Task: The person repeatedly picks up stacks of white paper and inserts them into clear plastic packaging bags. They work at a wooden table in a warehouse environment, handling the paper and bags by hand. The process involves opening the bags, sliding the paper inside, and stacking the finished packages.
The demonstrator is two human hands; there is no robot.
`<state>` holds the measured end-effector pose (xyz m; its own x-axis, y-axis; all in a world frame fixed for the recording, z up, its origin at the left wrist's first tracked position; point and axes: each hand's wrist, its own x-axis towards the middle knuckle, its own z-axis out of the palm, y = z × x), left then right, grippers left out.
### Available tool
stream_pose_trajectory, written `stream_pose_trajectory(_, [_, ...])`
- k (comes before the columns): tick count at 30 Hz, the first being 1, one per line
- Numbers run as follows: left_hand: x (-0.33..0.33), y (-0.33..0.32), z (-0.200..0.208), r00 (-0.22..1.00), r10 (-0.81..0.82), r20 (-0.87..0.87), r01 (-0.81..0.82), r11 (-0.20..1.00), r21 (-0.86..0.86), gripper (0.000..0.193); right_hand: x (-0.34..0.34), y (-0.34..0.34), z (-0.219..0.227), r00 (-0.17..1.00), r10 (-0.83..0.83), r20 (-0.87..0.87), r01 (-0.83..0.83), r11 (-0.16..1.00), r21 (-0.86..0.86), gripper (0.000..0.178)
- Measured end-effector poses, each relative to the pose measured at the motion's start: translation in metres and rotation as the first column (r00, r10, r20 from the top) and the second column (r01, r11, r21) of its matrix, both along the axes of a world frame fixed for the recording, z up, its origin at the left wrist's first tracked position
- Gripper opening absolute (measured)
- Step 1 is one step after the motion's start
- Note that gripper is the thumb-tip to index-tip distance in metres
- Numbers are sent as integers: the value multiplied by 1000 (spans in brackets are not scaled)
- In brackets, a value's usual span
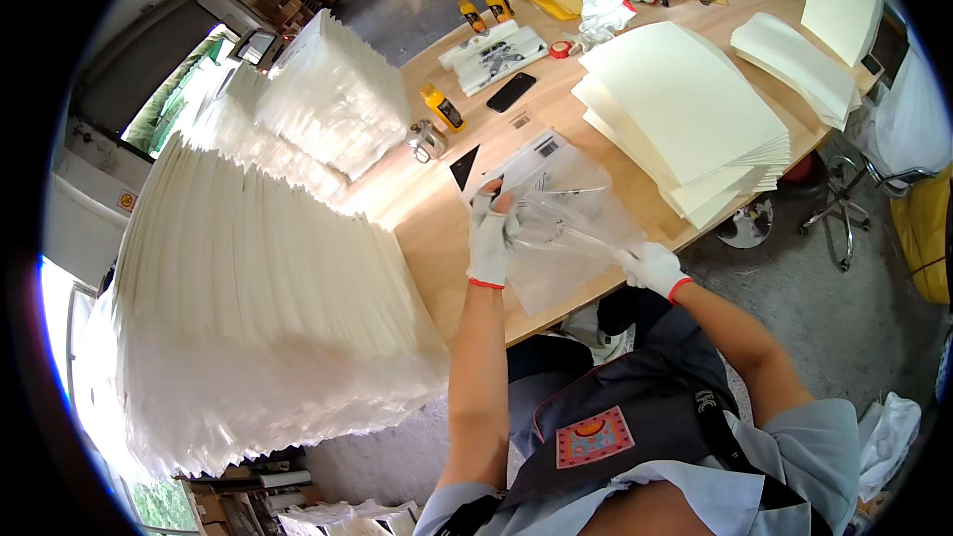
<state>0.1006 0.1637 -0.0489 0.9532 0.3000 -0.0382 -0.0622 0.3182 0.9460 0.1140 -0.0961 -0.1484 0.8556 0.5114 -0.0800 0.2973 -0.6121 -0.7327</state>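
A clear plastic bag (586, 201) with a printed label lies spread near the front edge of the wooden table. My left hand (490, 238), in a white glove with bare fingertips, is closed on the bag's left side. At its lower right edge, my right hand (650, 267) pinches the film, also in a white glove with a red cuff. The plastic is creased between the two hands. Just beyond my left hand lies a dark triangular piece (464, 169). A fanned stack of cream sheets (685, 109) rests to the right of the bag.
Tall stacks of white wrapped sheets (248, 308) rise at my left, with another stack (333, 89) behind. A metal cup (425, 142), yellow bottle (443, 107) and black phone (511, 92) stand or lie beyond the bag. More cream sheets (794, 65) and a wheeled chair (842, 218) are at right.
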Motion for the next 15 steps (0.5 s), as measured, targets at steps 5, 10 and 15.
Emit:
stream_pose_trajectory(5, [-10,-51,3,981,-183,-72,192,816,545,17,-16,1,72,892,135,-431,145,818,556,42])
stream_pose_trajectory(10, [-59,-135,39,903,-395,169,-124,137,983,28,4,84,45,906,-16,424,4,1000,31,31])
stream_pose_trajectory(15, [-110,-177,59,800,-599,37,35,109,993,35,8,96,56,873,69,483,-25,995,-97,28])
